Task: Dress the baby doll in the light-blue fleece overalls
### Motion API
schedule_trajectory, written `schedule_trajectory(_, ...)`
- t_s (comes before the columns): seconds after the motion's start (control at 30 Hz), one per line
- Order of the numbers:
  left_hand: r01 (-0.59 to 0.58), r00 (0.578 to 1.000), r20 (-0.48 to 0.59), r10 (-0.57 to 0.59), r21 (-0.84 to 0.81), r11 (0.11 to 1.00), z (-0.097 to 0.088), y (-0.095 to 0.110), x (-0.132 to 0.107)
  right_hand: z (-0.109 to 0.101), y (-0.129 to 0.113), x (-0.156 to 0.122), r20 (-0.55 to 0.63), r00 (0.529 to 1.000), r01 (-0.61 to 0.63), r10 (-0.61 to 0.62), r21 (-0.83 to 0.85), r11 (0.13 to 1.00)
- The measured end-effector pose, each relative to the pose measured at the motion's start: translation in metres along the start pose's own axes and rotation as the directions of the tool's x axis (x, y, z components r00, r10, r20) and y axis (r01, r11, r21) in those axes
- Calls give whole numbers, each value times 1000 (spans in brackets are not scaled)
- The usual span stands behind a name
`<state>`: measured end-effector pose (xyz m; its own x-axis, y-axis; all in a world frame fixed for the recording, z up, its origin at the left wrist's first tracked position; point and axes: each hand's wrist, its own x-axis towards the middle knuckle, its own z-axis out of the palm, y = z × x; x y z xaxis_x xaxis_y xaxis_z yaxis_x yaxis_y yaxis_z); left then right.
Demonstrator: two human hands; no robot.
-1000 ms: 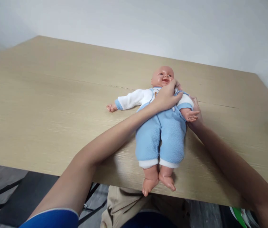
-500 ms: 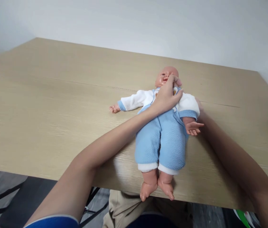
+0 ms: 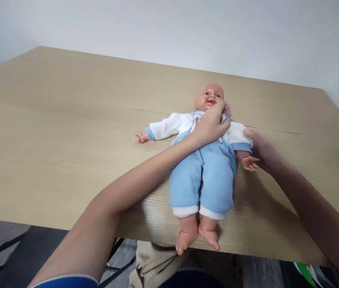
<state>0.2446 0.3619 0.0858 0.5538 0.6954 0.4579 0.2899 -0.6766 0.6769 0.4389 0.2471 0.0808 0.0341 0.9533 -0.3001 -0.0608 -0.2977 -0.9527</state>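
Observation:
A baby doll in a white top and pale blue fleece overalls lies on its back, feet toward me. My left hand reaches across its chest, with bent fingers gripping the outfit at the shoulder on the right side, just below the chin. On that same side, my right hand has its thumb against the white sleeve; its other fingers are hidden behind the doll's arm. The doll's other arm stretches out to the left across the table.
The doll rests on a light wooden table, its feet at the near edge. A pale wall stands behind. Below the edge are a dark chair, beige trousers and a green and white item.
My right hand has come out from behind the doll's arm, its thumb now showing on the sleeve. My left hand has slid down slightly, uncovering more of the doll's face.

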Motion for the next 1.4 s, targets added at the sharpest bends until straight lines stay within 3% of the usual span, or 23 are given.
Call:
schedule_trajectory(0.1, -37, 999, -25, 36, -37, 999, 5, -6, 1, 1, -5, -31, -104, 992, -71, 73, 25, 997)
schedule_trajectory(0.2, -50, 999, -12, 50, 1, 999, 5, -7, -1, -5, -6, -45, -151, 985, -89, 87, -9, 996)
schedule_trajectory(0.33, -38, 999, 21, 36, 82, 996, 3, -3, -3, -44, 0, -41, -206, 978, 12, -35, -113, 994)
schedule_trajectory(0.47, -21, 998, 59, 12, 157, 987, -2, 5, -4, -90, 15, -28, -318, 937, 63, -142, -245, 968)
schedule_trajectory(0.57, -8, 996, 83, -15, 262, 965, -8, 10, -5, -102, 27, -23, -321, 918, 111, -232, -354, 929)
schedule_trajectory(0.67, -30, 994, 105, -7, 346, 938, -17, 10, -5, -99, 34, -24, -291, 871, 176, -396, -568, 804)
schedule_trajectory(0.8, -106, 991, 116, 68, 354, 929, -27, 2, -5, -96, 39, -28, -184, 747, 193, -639, -859, 473)
schedule_trajectory(0.87, -123, 990, 111, 90, 347, 930, -30, -2, -6, -95, 39, -30, -146, 695, 177, -704, -914, 365)
schedule_trajectory(1.0, -158, 984, 129, 121, 338, 928, -33, 2, -7, -83, 32, -36, -65, 575, 219, -815, -948, 231)
schedule_trajectory(1.07, -189, 977, 158, 144, 327, 926, -34, 7, -8, -69, 29, -39, -46, 531, 301, -846, -923, 239)
schedule_trajectory(1.13, -214, 970, 183, 161, 323, 922, -33, 13, -10, -50, 29, -42, -69, 558, 416, -827, -839, 351)
schedule_trajectory(1.2, -232, 965, 195, 176, 320, 918, -32, 17, -11, -30, 33, -43, -82, 683, 501, -726, -670, 547)
schedule_trajectory(1.27, -253, 959, 204, 197, 304, 918, -30, 18, -12, -14, 37, -42, -17, 818, 491, -575, -500, 713)
schedule_trajectory(1.3, -265, 955, 213, 208, 292, 919, -30, 18, -12, -8, 38, -41, 37, 860, 470, -508, -442, 764)
schedule_trajectory(1.4, -297, 938, 258, 232, 252, 921, -29, 17, -11, 0, 33, -34, 169, 899, 438, -404, -360, 824)
